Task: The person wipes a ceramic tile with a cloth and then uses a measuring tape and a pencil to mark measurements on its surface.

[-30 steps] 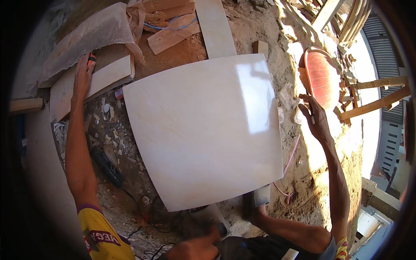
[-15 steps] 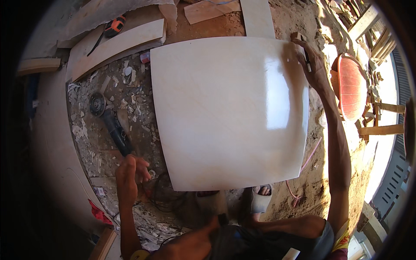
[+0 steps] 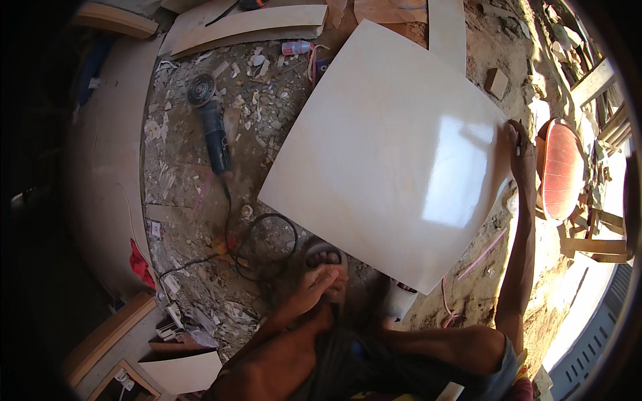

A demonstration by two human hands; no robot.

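A large glossy cream tile point(image 3: 374, 154) lies turned at an angle over the rubble. My right hand point(image 3: 519, 144) grips its right corner, with a small white stick-like object among the fingers. My left hand point(image 3: 319, 286) is low, below the tile's left corner and over my sandalled foot, its fingers loosely extended with nothing visible in them. Left of the tile an angle grinder point(image 3: 215, 134) lies on the rubble, its black cord point(image 3: 294, 234) looped below it. An orange-and-black tape measure point(image 3: 253, 4) is partly visible at the top edge.
Narrow tile strips point(image 3: 447, 33) lie at the top, near a wooden block point(image 3: 496, 83) and a small bottle point(image 3: 294, 48). A red oval basin point(image 3: 562, 170) and timber pieces point(image 3: 595, 244) are at the right. A pale slab point(image 3: 107, 174) edges the left; wooden boards point(image 3: 110, 331) lie lower left.
The tile has turned clockwise under my right hand. My left hand has left the tape measure, passed near the grinder's handle and moved down beside my foot. The view has shifted.
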